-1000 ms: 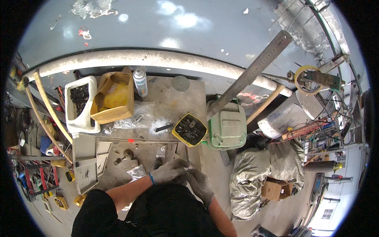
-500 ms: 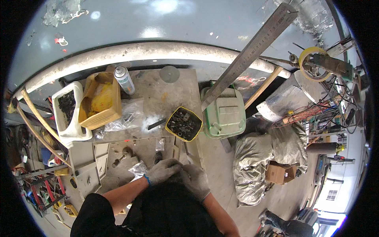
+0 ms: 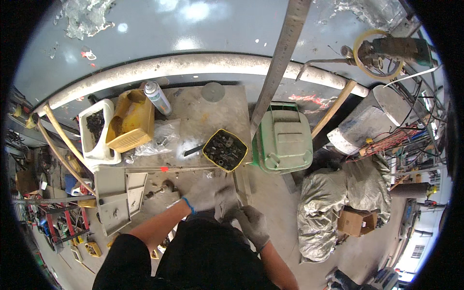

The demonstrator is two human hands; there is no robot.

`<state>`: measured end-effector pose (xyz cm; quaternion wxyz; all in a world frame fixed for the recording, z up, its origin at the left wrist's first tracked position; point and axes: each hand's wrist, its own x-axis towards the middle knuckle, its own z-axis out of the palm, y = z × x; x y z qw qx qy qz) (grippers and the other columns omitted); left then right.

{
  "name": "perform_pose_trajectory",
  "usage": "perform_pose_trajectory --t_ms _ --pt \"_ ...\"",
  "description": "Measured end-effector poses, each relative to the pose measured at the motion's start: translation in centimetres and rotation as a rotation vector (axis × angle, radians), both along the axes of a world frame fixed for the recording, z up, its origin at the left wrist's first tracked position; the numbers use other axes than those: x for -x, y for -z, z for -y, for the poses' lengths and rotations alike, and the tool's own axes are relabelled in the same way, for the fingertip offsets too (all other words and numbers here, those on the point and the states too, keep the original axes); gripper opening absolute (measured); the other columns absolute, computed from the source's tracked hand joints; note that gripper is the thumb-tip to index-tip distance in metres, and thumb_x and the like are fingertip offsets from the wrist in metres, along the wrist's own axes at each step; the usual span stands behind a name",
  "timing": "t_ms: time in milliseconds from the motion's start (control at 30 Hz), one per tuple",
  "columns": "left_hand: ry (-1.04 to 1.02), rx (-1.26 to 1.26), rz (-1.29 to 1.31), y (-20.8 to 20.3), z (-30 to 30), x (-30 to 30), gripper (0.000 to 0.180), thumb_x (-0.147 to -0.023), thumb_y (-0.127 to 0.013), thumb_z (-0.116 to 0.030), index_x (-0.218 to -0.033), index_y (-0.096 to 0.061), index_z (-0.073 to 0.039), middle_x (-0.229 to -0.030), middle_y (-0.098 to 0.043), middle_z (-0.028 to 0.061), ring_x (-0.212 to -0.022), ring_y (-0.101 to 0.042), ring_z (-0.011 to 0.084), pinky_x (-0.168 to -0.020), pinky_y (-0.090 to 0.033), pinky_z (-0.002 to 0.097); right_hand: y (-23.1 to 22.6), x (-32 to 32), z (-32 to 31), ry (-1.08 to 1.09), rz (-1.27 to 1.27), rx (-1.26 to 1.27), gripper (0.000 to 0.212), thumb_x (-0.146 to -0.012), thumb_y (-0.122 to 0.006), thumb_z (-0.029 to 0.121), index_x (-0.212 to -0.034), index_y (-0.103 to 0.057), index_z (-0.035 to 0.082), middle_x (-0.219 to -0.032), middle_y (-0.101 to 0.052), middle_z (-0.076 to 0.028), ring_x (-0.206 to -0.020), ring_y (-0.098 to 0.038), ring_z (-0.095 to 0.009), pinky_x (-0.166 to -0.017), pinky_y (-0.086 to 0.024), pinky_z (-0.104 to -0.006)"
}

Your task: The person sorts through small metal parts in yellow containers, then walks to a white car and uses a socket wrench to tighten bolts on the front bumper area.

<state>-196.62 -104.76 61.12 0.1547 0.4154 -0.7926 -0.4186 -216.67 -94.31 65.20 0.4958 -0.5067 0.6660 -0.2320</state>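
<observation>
Both my hands wear grey work gloves in front of my body, just off the near edge of the workbench. My left hand is smeared by motion, its fingers stretching toward the right; I cannot make out their pose. Close to it, my right hand has curled fingers, with a dark patch at their tips; whatever they hold is hidden. Beyond the hands, a yellow-rimmed tub of dark bolts and nuts sits on the bench's front right corner. A flat dark strip lies beside the tub.
Along the bench's left stand a cut-open white jug, a yellow bin and a spray can. A long steel ruler rises by the green lidded bin. Silver covers and a cardboard box lie right.
My hands, close together before, have drawn slightly apart; the left is now blurred and the right has curled. The bench and surroundings sit a little farther right in the view.
</observation>
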Motion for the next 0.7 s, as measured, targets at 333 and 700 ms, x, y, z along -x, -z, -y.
perform_pose_trajectory --t_ms 333,700 --pt "0.343 0.258 0.53 3.5 13.5 5.0 0.024 -0.091 -0.056 -0.014 -0.111 -0.069 -0.012 -0.089 -0.071 0.0197 -0.087 -0.069 0.0406 -0.07 -0.054 0.0505 2.9 1.6 -2.2 0.123 -0.039 -0.075 0.031 -0.093 -0.064 0.029 -0.101 -0.07 -0.001 -0.082 -0.071 -0.015 -0.079 -0.069 -0.019 -0.07 -0.052 -0.0353" --pt "0.286 0.226 0.559 7.7 15.2 7.3 0.023 -0.083 -0.058 -0.016 -0.087 -0.075 -0.001 -0.088 -0.072 0.0216 -0.081 -0.071 0.0392 -0.069 -0.056 0.0491 4.4 0.9 -1.8 0.22 -0.147 -0.092 0.033 -0.093 -0.062 0.03 -0.102 -0.07 0.0 -0.087 -0.073 -0.015 -0.082 -0.07 -0.021 -0.073 -0.053 -0.0356"
